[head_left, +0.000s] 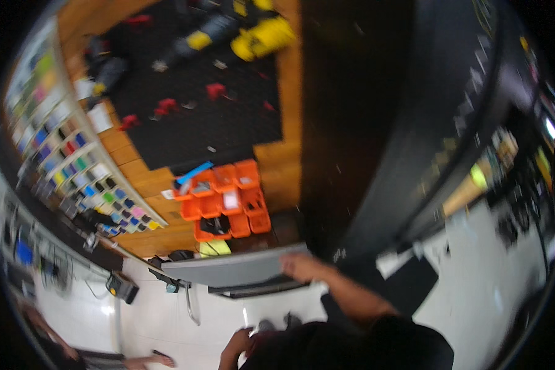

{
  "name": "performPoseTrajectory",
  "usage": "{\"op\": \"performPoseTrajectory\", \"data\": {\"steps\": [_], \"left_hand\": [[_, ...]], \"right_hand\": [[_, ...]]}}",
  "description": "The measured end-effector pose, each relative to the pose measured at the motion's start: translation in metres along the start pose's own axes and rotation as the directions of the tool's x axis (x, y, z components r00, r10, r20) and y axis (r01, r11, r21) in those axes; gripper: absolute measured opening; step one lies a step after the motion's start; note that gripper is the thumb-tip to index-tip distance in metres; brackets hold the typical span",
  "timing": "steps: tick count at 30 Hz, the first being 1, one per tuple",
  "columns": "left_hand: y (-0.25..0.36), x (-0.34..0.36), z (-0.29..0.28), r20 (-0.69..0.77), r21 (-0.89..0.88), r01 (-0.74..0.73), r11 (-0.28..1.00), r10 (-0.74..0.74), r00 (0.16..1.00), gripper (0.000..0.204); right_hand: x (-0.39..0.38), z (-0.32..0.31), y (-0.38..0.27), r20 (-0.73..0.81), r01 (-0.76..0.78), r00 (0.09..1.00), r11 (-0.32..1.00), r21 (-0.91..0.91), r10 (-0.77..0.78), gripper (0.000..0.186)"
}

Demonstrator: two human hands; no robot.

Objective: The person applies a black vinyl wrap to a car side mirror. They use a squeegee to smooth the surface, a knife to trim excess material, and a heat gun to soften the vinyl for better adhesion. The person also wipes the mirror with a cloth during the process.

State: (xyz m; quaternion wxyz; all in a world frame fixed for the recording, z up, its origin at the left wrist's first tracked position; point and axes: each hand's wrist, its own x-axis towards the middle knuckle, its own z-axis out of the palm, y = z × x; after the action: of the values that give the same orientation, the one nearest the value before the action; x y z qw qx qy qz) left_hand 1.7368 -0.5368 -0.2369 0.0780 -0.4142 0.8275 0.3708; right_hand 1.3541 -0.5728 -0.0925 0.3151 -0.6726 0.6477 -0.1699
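Note:
My right hand [299,266] reaches forward to the right end of a long grey panel [228,267] and appears to touch its corner. Motion smears the fingers, so their grip is unclear. A dark slot runs beneath the panel's front edge. Low and close to my body is my left hand [239,339], apart from the panel. Its fingers are too small and blurred to make out. Beyond the panel, orange bins [191,209] with small parts hang on a wooden wall, and a bright yellow-green item [214,248] lies beneath them.
A black tool board [209,129] with yellow and red tools hangs above the bins. At left stands a rack of colourful spools [86,166]. A tall dark panel [357,111] rises at right. A black-and-yellow box [122,287] sits on the pale floor; another person's foot [163,359] shows lower left.

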Motion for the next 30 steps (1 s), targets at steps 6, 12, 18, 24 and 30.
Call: {"op": "performPoseTrajectory", "data": {"steps": [6,12,18,24,30], "left_hand": [[-0.038,0.065,-0.087,0.369,0.356,-0.067,0.932,-0.074,0.927,0.062],[0.035,0.112,-0.169,-0.117,0.452,0.053,0.890,0.000,0.993,0.047],[0.144,0.120,-0.043,0.009,0.263,-0.423,0.867,0.436,0.900,0.048],[0.210,0.063,0.131,0.523,0.175,-0.336,0.926,0.201,0.828,0.053],[0.290,0.045,0.094,0.270,0.173,-0.270,0.947,0.218,0.938,0.049]], "right_hand": [[-0.164,-0.057,0.088,-0.659,0.154,0.556,0.717,0.680,0.506,0.038],[-0.311,-0.204,0.121,-0.886,0.109,-0.105,0.891,0.441,0.451,0.050],[-0.326,-0.312,0.223,-0.989,-0.216,0.003,0.966,0.141,0.145,0.044],[-0.244,-0.314,0.208,-0.986,-0.155,-0.107,0.977,0.143,0.128,0.043],[-0.287,-0.325,0.154,-0.983,0.017,-0.164,0.997,0.076,0.078,0.035]]}}
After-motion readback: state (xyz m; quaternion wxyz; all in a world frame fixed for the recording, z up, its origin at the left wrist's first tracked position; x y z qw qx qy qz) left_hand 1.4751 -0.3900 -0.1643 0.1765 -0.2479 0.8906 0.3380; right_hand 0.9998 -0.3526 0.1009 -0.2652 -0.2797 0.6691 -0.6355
